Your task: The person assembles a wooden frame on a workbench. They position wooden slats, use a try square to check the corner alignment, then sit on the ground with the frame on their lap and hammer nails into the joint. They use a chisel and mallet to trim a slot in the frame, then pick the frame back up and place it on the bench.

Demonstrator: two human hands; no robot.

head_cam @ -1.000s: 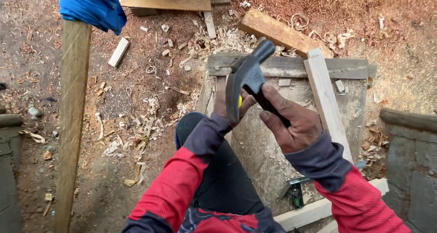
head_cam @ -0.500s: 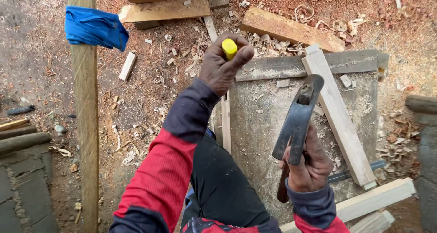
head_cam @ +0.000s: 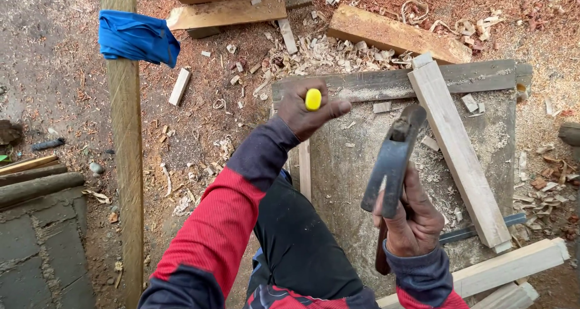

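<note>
Near the middle of the frame the person's left hand (head_cam: 308, 106) is fisted around a tool with a yellow-capped handle (head_cam: 313, 99), thumb out to the right; only the cap shows, so I cannot tell what kind of blade it carries or where its tip rests. Lower right, the right hand (head_cam: 414, 221) grips a hammer (head_cam: 393, 161) close under its dark steel head, which is raised and tilted toward the upper right. Both hover over a grey slab (head_cam: 362, 182) littered with wood chips, with a pale wooden batten (head_cam: 459, 155) lying diagonally across its right side. A blue cloth (head_cam: 138, 37) hangs on a post (head_cam: 125, 164) at upper left. The risk I see: the yellow cap is a small target just beside the knuckles, so a glancing swing could land on the fingers, and holding the hammer so near the head gives little control.
</note>
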